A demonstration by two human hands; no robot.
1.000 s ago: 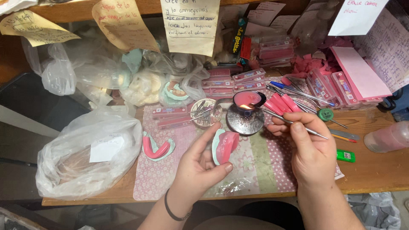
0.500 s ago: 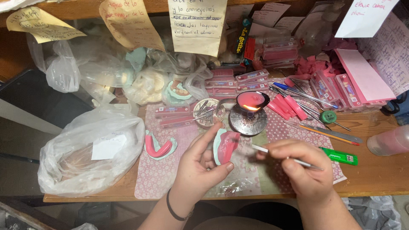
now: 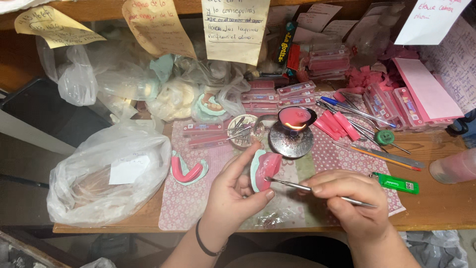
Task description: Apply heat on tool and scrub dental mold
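A single head-worn camera looked steeply down from close above the wooden workbench (image 3: 436, 208), facing the back shelf along the frame's top edge, with both hands filling the lower centre; no second view overlapped.

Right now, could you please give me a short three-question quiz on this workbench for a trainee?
1. True or false: the left hand holds the pink wax model on its green base.
2. What does the right hand hold? A) green lighter B) thin metal tool C) pencil
3. Where does the tip of the metal tool rest?

Key: 1 true; 2 B; 3 on the pink wax model's lower edge, beside the left thumb.
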